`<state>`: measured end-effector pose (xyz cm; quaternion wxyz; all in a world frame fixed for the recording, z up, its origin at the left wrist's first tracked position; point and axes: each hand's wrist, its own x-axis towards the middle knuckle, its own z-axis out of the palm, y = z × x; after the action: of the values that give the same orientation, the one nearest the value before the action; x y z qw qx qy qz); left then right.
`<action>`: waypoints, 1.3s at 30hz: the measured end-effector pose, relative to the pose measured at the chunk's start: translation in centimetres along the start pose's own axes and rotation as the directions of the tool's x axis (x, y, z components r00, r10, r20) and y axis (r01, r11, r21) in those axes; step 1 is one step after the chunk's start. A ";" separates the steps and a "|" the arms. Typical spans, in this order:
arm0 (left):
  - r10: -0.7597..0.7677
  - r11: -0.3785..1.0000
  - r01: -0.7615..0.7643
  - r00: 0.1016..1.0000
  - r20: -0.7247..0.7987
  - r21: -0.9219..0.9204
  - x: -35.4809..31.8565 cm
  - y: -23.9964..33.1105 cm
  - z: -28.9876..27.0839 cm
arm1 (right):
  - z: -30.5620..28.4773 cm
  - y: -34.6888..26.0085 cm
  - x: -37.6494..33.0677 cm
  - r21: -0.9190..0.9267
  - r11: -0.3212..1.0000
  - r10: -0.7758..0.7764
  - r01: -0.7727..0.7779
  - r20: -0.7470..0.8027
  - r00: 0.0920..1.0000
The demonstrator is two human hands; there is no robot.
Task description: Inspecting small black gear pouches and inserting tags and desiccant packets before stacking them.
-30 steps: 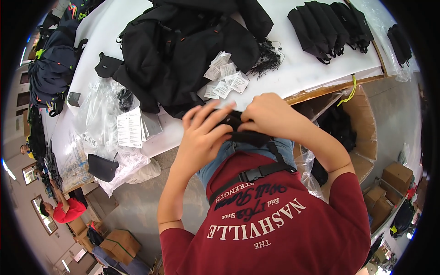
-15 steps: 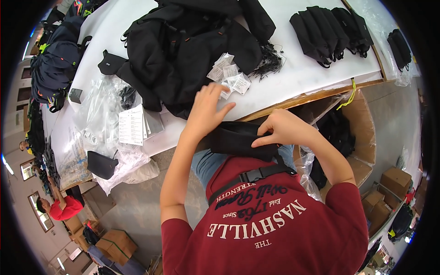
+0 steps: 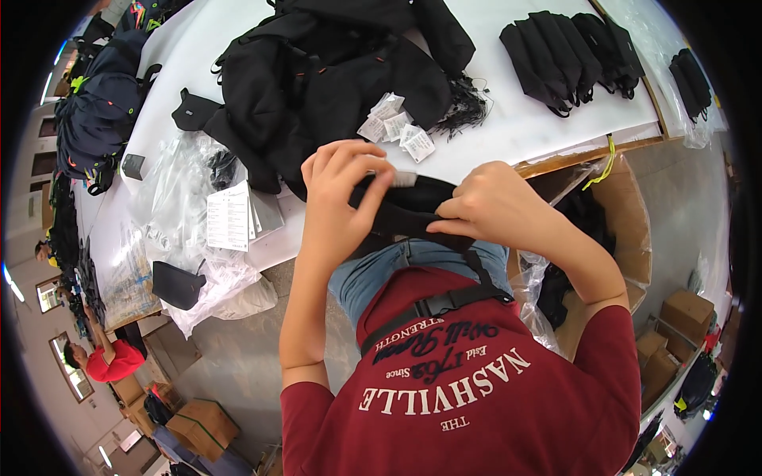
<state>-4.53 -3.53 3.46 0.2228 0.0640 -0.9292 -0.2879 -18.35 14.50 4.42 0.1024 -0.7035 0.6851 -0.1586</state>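
Note:
A black fabric pouch is held in front of my waist at the table's edge. My right hand is closed on its right side, thumb and fingers pinching the rim. At the pouch's left side my left hand is curled, thumb and fingertips together. A small white tag, blurred, sticks out from those fingertips over the pouch opening. Just beyond lie several loose white tags, next to a heap of black fabric bags.
Black pouches lie in a row at the far right of the white table. Plastic bags, printed cards and a small black pouch lie at the left. An open carton stands right. A person in red works far left.
My left hand has drawn back from the tag pile to the pouch, bringing a white tag. My right hand has lifted slightly with the pouch, which has shifted up toward the table.

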 end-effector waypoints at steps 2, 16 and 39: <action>-0.050 0.999 0.050 0.999 -0.017 -0.008 -0.8 0.4 -1.0 | -0.9 -0.2 0.8 -0.088 0.995 -0.043 0.037 -0.066 0.997; -0.687 -0.200 0.142 0.685 0.242 -0.969 -8.9 -1.4 5.3 | 2.7 -2.4 3.3 0.372 0.924 0.044 0.086 -0.328 0.943; -0.720 -0.238 0.011 0.669 0.184 -0.971 -9.2 -1.5 5.8 | 3.0 -3.3 3.2 0.669 0.708 0.376 -0.228 -0.083 0.923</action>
<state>1.04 0.44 -5.18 0.3087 0.2478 -0.2433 -0.8855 -14.16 11.24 3.04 0.2898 -0.4808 0.7007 -0.4404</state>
